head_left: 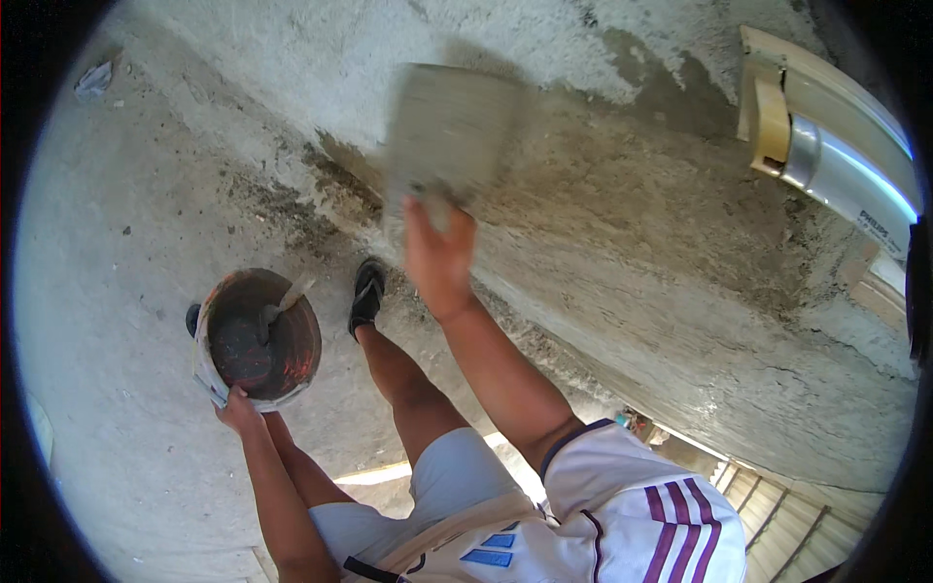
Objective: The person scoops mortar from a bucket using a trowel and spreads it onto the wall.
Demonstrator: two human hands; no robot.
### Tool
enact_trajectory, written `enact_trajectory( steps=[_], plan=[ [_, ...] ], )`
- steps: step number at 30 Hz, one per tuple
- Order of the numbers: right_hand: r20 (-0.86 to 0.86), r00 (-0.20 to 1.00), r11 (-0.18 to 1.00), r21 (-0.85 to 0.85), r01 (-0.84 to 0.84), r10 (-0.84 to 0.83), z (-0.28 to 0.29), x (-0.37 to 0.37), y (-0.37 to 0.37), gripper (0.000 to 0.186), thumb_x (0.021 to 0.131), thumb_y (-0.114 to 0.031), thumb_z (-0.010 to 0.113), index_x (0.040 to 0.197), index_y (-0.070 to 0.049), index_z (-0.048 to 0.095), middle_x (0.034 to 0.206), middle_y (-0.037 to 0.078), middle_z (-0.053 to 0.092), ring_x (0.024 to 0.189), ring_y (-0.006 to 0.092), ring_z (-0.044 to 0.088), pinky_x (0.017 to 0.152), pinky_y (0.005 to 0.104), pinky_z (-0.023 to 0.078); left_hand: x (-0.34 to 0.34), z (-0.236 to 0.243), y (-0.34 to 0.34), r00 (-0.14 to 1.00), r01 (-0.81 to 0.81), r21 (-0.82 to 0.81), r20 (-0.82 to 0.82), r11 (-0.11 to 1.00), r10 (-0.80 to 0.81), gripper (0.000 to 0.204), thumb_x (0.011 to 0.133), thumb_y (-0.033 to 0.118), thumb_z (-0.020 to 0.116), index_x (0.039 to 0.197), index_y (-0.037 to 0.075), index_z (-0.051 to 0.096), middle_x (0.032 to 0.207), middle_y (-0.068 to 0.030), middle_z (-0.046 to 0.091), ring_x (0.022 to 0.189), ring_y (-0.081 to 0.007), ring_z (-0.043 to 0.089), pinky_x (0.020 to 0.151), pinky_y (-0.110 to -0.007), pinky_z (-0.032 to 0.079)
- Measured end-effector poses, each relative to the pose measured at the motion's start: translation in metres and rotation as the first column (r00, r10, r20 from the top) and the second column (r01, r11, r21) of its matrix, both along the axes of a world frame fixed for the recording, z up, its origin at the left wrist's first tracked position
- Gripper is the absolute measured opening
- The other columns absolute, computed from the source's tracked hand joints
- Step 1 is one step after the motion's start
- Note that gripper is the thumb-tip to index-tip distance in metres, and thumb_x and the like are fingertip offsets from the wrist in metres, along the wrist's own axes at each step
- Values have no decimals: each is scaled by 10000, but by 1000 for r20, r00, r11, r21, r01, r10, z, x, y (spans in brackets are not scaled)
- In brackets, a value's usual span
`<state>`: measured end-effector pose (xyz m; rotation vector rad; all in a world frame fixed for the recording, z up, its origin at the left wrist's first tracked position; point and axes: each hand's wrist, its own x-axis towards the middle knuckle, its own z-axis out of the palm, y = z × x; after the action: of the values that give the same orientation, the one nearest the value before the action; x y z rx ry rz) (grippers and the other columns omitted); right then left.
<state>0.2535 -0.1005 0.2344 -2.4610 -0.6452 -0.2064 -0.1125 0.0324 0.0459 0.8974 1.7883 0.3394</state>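
My right hand (439, 255) is closed on the handle of a grey square float (455, 117), blurred by motion, which is against or just over the rough, partly damp concrete wall (622, 185). My left hand (236, 408) grips the lower rim of a round bucket (248, 355), held out to the left. Inside the bucket are a dark, dirty bottom with reddish patches and a tool (290, 299) with a pale handle leaning on the far side.
A tube light fixture (836, 155) is on the wall at upper right. My sandalled foot (366, 291) stands near the wall's base on the concrete floor (117, 291). A crumpled scrap (94, 80) lies at upper left. Corrugated sheeting (777, 525) shows at lower right.
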Motion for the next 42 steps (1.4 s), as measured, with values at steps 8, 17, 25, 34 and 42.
enact_trajectory(
  steps=[8,17,25,34,42],
  plan=[
    [-227,969,911,369,182,-101,55,15,-110,189,910,-164,513,1030,-21,544,850,40,607,755,177,540,789,353,401,-7,-13,-3,1000,22,-36,19,999,-21,521,549,-22,529,1068,-70,540,963,-79,564,837,-220,541,738,-310,435],
    [-558,825,995,-75,61,-92,-5,-45,-2,267,752,-209,674,883,20,635,730,145,635,659,321,590,623,399,459,56,42,3,981,177,117,54,977,-184,283,671,17,590,954,10,574,706,-22,562,598,-110,517,534,-268,416],
    [-884,466,794,-310,-524,-38,-67,-141,18,323,704,-285,664,813,19,663,851,253,641,840,402,626,753,459,500,69,59,22,955,286,219,8,933,-295,501,664,31,558,1163,-14,550,892,-77,589,759,-158,562,663,-288,463],
    [-711,636,837,-122,-533,301,-102,-147,41,397,750,-173,643,1100,-1,570,1155,250,558,1142,409,495,971,456,396,72,58,23,940,223,175,221,959,-259,576,612,-17,537,1187,-37,525,978,-94,586,855,-193,581,744,-307,480],
    [514,783,936,-230,-267,350,141,63,-65,372,922,-237,492,1167,39,533,1323,201,460,1256,366,401,1041,492,308,55,57,42,909,375,248,93,893,-407,531,672,40,550,1192,-60,505,943,-75,579,739,-176,550,681,-286,455]
  ],
)
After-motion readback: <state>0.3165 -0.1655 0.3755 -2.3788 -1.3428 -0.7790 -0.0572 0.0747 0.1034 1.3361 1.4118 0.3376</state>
